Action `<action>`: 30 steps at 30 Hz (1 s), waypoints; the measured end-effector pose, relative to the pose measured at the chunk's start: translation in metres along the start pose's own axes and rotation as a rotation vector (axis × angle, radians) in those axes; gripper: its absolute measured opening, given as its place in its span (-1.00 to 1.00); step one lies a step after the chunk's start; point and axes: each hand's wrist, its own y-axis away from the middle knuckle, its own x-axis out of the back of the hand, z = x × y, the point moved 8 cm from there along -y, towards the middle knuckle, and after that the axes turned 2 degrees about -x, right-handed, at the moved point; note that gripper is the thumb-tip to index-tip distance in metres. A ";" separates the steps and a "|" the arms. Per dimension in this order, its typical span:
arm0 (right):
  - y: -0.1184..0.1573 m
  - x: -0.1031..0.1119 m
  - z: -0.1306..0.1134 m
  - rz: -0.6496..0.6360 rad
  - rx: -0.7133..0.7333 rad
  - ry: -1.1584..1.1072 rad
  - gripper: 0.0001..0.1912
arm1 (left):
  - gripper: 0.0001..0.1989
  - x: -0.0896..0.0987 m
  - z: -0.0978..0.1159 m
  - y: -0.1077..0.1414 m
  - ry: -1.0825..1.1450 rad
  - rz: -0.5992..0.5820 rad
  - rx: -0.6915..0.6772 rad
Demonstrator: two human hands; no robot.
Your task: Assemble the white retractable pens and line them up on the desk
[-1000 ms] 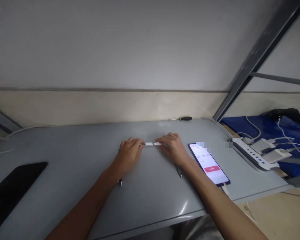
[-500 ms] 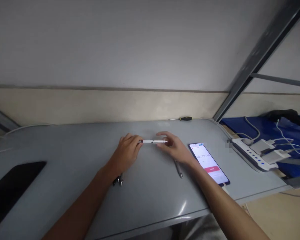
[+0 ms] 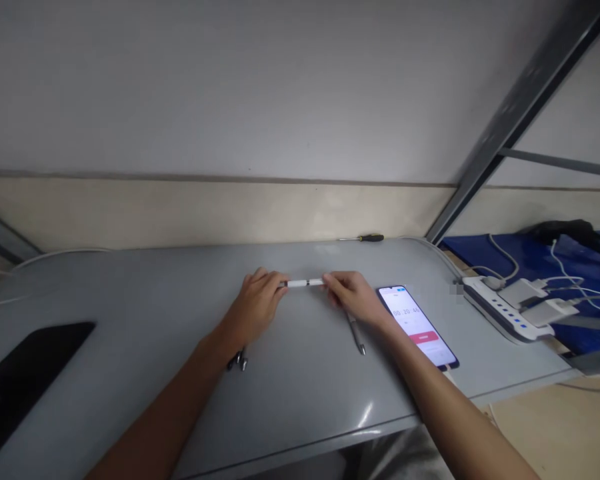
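Observation:
A white pen [image 3: 297, 283] with a dark band lies level between my two hands above the grey desk. My left hand [image 3: 258, 299] pinches its left end, fingers closed. At the other end, the fingers of my right hand [image 3: 353, 293] are closed on the pen too. Partly hidden under my left wrist are pens [image 3: 243, 362] with dark and silvery tips. Below my right hand a grey pen [image 3: 357, 335] rests on the desk, its upper part covered by the hand.
A phone [image 3: 419, 327] showing a timer lies right of my right forearm. Further right is a white power strip [image 3: 505, 310] with plugs and cables. A screwdriver [image 3: 370, 238] lies by the wall. At left is a flat black object [image 3: 35, 367].
My right hand's fingers, spread around the pen's right end before, have closed on it. My left hand keeps its hold in nearly the same place.

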 end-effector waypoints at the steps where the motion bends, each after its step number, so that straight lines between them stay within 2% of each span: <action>1: 0.000 0.002 -0.001 0.019 0.010 0.006 -0.62 | -0.82 0.000 0.000 0.000 0.004 0.004 -0.004; 5: 0.000 0.006 -0.008 0.072 0.082 -0.009 -0.70 | -0.82 0.001 0.001 0.001 0.008 0.026 -0.018; 8: 0.000 0.003 -0.004 0.021 0.027 0.022 -0.60 | -0.81 0.000 0.001 0.001 0.012 0.022 -0.034; 11: 0.000 0.007 -0.007 0.062 0.064 0.005 -0.68 | -0.81 -0.001 0.002 0.001 0.009 0.024 -0.042; 13: 0.000 0.008 -0.007 0.057 0.074 0.007 -0.67 | -0.81 -0.001 0.003 0.001 0.012 0.019 -0.043; 17: -0.001 0.005 0.002 0.007 0.007 0.040 -0.58 | -0.81 -0.001 0.004 0.001 0.026 0.019 -0.040; 20: 0.000 0.010 -0.003 0.065 0.087 0.020 -0.65 | -0.80 -0.002 0.003 0.001 0.028 0.009 -0.034; 22: 0.000 0.009 -0.004 0.045 0.094 0.032 -0.70 | -0.80 -0.002 0.003 0.002 0.034 0.012 -0.048; 25: 0.000 0.007 -0.001 0.014 0.045 0.061 -0.61 | -0.80 -0.002 0.004 0.002 0.045 0.014 -0.062; 27: 0.000 0.009 -0.005 0.039 0.080 0.038 -0.68 | -0.79 -0.002 0.003 0.002 0.052 0.011 -0.055; 30: 0.001 0.009 -0.008 0.045 0.123 0.029 -0.67 | -0.80 -0.002 0.003 0.002 0.069 0.020 -0.047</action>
